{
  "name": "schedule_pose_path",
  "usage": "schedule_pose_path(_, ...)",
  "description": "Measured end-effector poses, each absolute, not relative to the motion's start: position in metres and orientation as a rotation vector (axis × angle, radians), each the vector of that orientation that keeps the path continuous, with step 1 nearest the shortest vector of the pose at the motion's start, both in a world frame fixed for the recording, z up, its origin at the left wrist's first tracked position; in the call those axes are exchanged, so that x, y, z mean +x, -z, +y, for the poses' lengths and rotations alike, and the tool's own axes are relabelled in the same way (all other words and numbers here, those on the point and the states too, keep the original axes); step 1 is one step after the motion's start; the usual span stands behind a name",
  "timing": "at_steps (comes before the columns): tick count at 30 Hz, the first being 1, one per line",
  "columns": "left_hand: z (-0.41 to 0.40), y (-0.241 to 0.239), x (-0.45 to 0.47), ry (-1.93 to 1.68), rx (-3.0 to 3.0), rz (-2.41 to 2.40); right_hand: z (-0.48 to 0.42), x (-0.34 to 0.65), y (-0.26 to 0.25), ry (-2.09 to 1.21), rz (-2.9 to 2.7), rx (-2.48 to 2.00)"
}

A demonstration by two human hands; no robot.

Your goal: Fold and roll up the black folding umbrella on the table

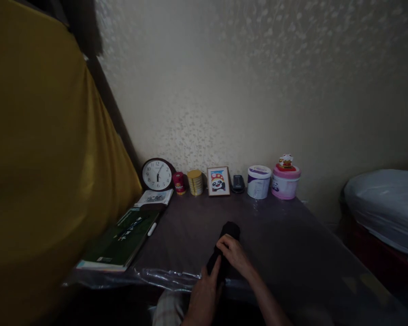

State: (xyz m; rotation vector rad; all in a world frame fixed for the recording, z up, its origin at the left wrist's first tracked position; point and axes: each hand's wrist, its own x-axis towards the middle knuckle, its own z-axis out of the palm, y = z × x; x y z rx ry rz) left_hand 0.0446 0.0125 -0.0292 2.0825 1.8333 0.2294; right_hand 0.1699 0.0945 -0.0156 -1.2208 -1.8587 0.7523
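A long black piece of cloth, perhaps a sock (228, 231), lies on the dark table (279, 240) near its front edge. My right hand (234, 254) rests on its middle with the fingers curled over it. My left hand (206, 294) grips its near end at the table's edge, thumb up along the cloth. Both hands hold the same item.
Along the wall stand a round clock (157, 174), a red tin (179, 183), a gold tin (195, 182), a framed panda picture (218, 180), a small black device (238, 183) and two tubs (259, 181). Books (122, 240) lie left beside a yellow curtain (37, 172). A covered bundle (387, 203) sits right.
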Motion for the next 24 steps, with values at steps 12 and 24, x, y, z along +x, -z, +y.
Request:
schedule_pose_path(12,0.015,0.038,0.04,-0.386,2.053,1.767,0.09,0.166,0.013,-0.585,-1.974,-1.335)
schedule_pose_path(24,0.019,0.025,0.022,-0.482,1.847,1.733,0.058,0.2,0.02,-0.923,-1.765,-1.188)
